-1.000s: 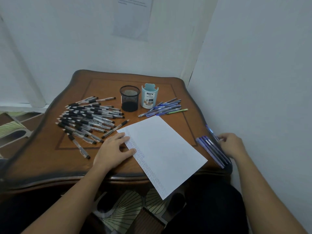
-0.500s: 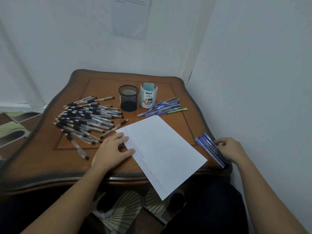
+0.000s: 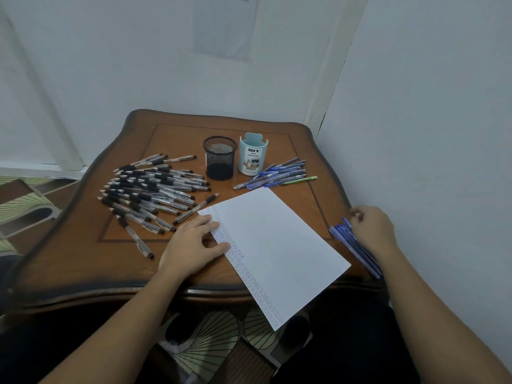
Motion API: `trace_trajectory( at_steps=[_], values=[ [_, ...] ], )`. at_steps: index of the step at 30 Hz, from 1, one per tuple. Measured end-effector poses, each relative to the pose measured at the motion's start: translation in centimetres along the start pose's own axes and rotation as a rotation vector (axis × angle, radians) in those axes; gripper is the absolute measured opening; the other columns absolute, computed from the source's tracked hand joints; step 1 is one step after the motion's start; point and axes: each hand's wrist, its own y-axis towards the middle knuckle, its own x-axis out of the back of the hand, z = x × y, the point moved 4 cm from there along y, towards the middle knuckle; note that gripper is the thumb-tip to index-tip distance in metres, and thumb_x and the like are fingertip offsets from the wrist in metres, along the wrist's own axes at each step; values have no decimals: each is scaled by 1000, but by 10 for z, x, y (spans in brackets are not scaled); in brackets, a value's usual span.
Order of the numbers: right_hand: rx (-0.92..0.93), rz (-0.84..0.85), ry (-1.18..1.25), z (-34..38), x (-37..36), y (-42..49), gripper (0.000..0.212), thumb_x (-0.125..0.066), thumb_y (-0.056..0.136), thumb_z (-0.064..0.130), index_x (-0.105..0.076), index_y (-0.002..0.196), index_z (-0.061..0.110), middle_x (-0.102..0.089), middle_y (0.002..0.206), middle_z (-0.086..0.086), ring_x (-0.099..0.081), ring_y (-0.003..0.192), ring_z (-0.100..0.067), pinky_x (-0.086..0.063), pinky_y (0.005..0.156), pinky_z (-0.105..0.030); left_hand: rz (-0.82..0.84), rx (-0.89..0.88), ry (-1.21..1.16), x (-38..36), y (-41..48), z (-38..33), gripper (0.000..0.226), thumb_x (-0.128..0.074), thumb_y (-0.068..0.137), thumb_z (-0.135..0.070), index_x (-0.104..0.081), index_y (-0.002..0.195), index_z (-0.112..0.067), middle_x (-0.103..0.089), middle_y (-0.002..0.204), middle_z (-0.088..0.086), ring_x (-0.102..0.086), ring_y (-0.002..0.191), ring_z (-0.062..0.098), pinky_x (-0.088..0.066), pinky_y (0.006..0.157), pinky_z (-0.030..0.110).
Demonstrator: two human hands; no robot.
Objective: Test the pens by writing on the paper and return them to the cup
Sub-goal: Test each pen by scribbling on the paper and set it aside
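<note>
Paper [image 3: 277, 245] lies under the flat, straight-fingered left hand [image 3: 191, 246], and the right hand [image 3: 374, 228] curls over blue pens [image 3: 352, 245] at right, grip unclear.

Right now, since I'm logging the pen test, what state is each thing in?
paper: flat, overhanging the table edge, scribbles along one margin
mesh cup: upright, looks empty
blue organizer: upright, inside hidden
black pens: lying loose, piled
blue pens: lying beside the organizer
pen bundle: lying at the table's right edge
left hand: open, flat on paper
right hand: fingers curled at bundle's tips, grip unclear
</note>
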Motion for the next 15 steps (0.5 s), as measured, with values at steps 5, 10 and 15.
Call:
trace_trajectory(
  at_steps=[5, 10, 15],
  values=[
    [213, 126, 54, 68, -40, 27, 31, -49, 101, 13, -66, 126, 17, -59, 126, -8, -57, 114, -28, -48, 101, -38, 7, 0, 2, 0, 0, 0, 71, -59, 81, -67, -45, 143, -35, -32, 155, -13, -25, 143, 15, -27, 116, 44],
    [221, 315, -55, 109, -74, 59, 54, -42, 102, 8, -34, 153, 26, -33, 157, -8, -33, 140, -35, -32, 116, -50, 1, -19, 12, -1, 1, 2, 71, -58, 82, -68, -45, 143, -34, -32, 155, -13, -26, 142, 14, -24, 115, 40],
    [160, 359, -160, 116, -86, 81, 52, -37, 105, 15, -28, 155, 29, -19, 162, -10, -18, 146, -38, -23, 119, -53, 2, -24, 5, -1, 5, 7, 72, -57, 82, -68, -44, 144, -35, -31, 155, -13, -25, 142, 12, -23, 116, 38]
  ],
)
